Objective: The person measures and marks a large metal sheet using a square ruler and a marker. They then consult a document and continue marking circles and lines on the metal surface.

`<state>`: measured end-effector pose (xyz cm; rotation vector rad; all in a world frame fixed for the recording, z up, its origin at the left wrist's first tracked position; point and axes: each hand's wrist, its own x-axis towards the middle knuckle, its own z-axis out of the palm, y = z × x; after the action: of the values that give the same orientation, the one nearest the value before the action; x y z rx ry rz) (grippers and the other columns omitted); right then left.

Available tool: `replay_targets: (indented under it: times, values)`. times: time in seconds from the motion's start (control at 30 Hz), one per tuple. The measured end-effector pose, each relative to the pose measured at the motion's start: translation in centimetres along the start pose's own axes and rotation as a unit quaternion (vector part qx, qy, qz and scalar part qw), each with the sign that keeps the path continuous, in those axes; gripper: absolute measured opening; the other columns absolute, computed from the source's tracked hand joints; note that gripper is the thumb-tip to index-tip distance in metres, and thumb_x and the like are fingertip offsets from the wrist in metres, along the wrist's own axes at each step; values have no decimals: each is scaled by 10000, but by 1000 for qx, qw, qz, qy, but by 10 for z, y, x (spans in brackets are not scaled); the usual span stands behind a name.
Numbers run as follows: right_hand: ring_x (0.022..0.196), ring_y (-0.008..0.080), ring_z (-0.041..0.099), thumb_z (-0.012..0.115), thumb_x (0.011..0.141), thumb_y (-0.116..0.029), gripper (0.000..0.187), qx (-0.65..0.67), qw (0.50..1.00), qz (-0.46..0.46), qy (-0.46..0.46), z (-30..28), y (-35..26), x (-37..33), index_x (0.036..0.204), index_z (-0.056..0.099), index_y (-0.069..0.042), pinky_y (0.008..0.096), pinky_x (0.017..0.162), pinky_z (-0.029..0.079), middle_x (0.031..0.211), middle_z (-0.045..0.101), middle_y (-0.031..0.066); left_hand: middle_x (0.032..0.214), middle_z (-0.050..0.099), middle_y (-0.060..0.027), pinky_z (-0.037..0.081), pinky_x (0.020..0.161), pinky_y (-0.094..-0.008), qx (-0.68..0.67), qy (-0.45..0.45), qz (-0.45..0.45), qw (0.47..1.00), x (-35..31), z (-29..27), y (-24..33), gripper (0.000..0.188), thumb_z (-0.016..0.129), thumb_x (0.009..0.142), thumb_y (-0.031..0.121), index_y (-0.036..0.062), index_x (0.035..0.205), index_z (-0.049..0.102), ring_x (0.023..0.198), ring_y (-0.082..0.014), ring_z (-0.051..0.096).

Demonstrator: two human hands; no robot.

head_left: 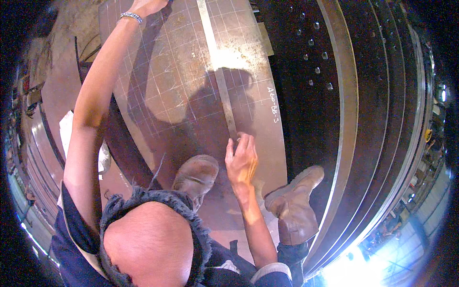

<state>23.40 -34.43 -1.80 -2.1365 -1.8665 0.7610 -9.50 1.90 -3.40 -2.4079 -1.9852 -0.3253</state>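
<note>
A flat steel plate (177,55) lies below me, ruled with a grid of thin white lines. Along it runs a long, narrow metal straightedge (222,91), from the top of the view toward me. My right hand (243,160) has its fingers closed at the straightedge's near end. My left arm reaches far forward, and my left hand (149,6) is at the plate's far left, cut off by the upper edge. Its fingers are mostly out of sight; a small dark thing shows beside them, too cropped to name.
My brown boots, the left (196,179) and the right (294,201), stand on the plate near its close end. To the right are long dark steel beams (342,95), with rows of holes beside them. A white crumpled thing (67,131) lies left, behind my arm.
</note>
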Motion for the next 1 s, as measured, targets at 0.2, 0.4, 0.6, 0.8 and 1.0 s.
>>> replay_targets:
  times: [0.2,0.4,0.6,0.8,1.0]
  values:
    - [832,314,644,684,881,-141,263,66,997,-17,34,8,8,-2,1084,567,-21,424,713,527,940,604,148,800,672,-139,531,708,-442,-24,1,9,1000,-2,-6,-13,191,668,748,166,67,903,613,834,-356,667]
    - [698,247,603,722,846,-127,233,90,995,-12,51,15,7,-2,1027,615,-26,376,635,506,865,597,107,803,676,-141,535,685,-426,-88,-44,81,992,10,-5,-40,259,697,678,169,70,909,635,800,-349,673]
    - [933,352,645,636,912,-271,289,98,994,34,31,17,16,-7,1100,637,-52,428,775,540,1041,650,163,977,647,-181,498,802,-425,-139,-97,51,984,25,19,-58,320,673,793,123,-27,1049,554,930,-331,639]
    - [913,350,637,668,883,-224,284,91,995,30,33,13,12,-10,1083,555,-57,453,756,535,1006,604,140,959,622,-120,499,943,-371,-76,12,111,991,10,81,-144,665,710,662,-53,-3,1298,525,922,-311,612]
    - [896,349,635,678,878,-204,262,84,995,28,44,2,6,-11,1037,530,-59,448,731,530,964,586,128,929,592,-136,448,1004,-433,-6,-98,95,991,34,47,-94,482,779,521,35,25,945,552,952,-355,582]
